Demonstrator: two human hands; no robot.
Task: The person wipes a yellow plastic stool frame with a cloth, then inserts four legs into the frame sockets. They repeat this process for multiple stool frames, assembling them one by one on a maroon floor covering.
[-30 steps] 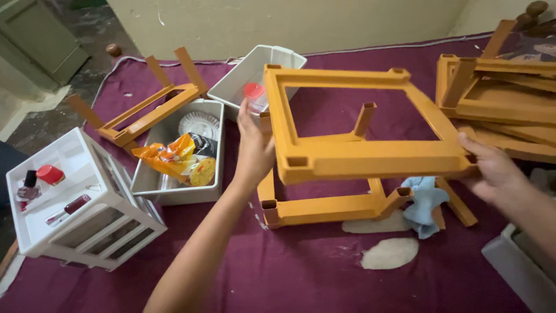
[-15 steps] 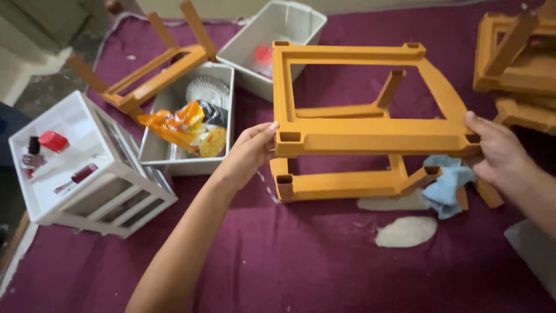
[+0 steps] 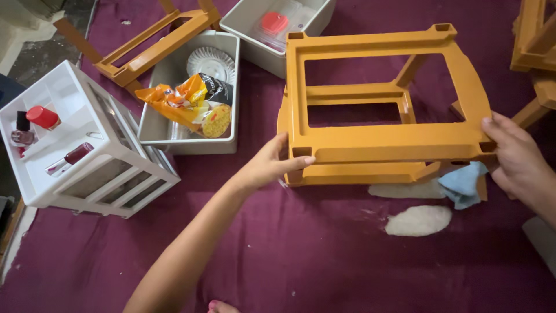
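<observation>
On the maroon cloth (image 3: 301,249), two orange rack frames stand stacked, and the upper frame (image 3: 382,142) is gripped at both near corners: the left hand (image 3: 267,168) curls round the left corner with its thumb along the front rail, the right hand (image 3: 515,159) wraps the right corner. That tier looks seated on the lower frame (image 3: 353,174) (I cannot tell whether the leg sockets are fully home), so two tiers seem joined. Another loose frame (image 3: 153,43) lies beside the grey tray (image 3: 191,142) of snack packets, apparently not yet added.
</observation>
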